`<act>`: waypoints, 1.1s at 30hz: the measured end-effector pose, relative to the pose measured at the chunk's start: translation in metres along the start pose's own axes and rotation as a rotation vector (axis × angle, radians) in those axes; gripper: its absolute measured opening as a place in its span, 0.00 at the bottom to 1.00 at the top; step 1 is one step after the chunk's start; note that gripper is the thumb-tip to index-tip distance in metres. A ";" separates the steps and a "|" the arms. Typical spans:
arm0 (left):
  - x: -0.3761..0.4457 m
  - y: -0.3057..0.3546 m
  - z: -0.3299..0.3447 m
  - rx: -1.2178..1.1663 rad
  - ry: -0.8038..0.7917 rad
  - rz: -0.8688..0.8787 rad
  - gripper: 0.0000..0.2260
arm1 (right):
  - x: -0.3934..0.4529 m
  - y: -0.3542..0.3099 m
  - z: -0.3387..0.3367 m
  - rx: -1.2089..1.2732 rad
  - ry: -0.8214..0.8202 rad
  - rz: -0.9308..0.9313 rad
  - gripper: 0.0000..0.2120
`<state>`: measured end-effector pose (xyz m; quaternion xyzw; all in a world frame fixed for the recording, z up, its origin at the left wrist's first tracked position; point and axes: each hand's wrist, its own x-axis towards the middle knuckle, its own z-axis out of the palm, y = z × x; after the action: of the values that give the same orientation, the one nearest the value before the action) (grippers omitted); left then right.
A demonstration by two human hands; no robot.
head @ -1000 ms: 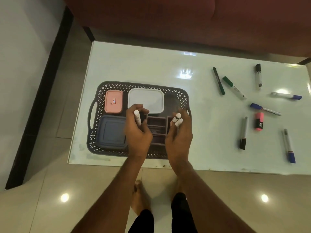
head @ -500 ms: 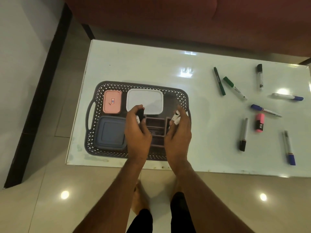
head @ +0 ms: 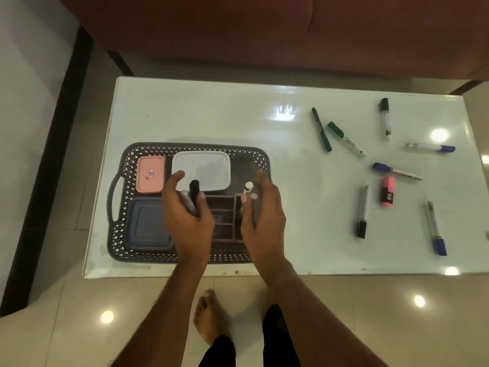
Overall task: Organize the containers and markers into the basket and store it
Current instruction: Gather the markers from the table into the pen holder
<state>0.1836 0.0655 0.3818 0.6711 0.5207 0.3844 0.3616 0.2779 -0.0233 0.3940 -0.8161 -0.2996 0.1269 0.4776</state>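
A dark lattice basket [head: 132, 160] lies on the left of the white table [head: 211, 117]. Inside it sit a pink container [head: 150, 174], a white container [head: 201, 168], a blue-grey container [head: 146, 223] and a brown divided organizer [head: 223, 215]. My left hand [head: 185, 218] hovers over the organizer's left side, curled around a black-capped marker [head: 194, 193]. My right hand [head: 262, 215] is over the organizer's right side and holds two white-ended markers [head: 248, 188] upright. Several loose markers [head: 344, 139] and a pink highlighter [head: 387, 191] lie on the table's right half.
A dark red sofa [head: 264, 30] runs along the table's far edge. Tiled floor lies near me, with my bare foot [head: 209, 313] below the table's front edge. A dark strip [head: 53, 154] borders the floor at left.
The left hand's fingers have spread and its marker now shows the black cap upward. The right hand has moved slightly right with its markers. The view has shifted a little.
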 end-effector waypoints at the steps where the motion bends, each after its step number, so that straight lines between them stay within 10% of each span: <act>1: 0.000 0.005 0.003 0.009 0.039 0.034 0.21 | 0.002 0.002 -0.006 -0.012 -0.001 0.001 0.21; 19: -0.049 0.143 0.192 -0.015 -0.283 0.259 0.17 | 0.051 0.117 -0.163 -0.320 0.392 0.157 0.13; 27: -0.073 0.141 0.292 0.273 -0.617 0.416 0.13 | 0.059 0.174 -0.190 -0.405 0.131 0.600 0.20; 33: -0.055 0.126 0.351 0.464 -0.749 0.603 0.15 | 0.064 0.190 -0.189 -0.458 0.031 0.581 0.16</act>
<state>0.5410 -0.0428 0.3297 0.9445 0.2114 0.0800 0.2383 0.4916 -0.1861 0.3334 -0.9547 -0.0687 0.1746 0.2308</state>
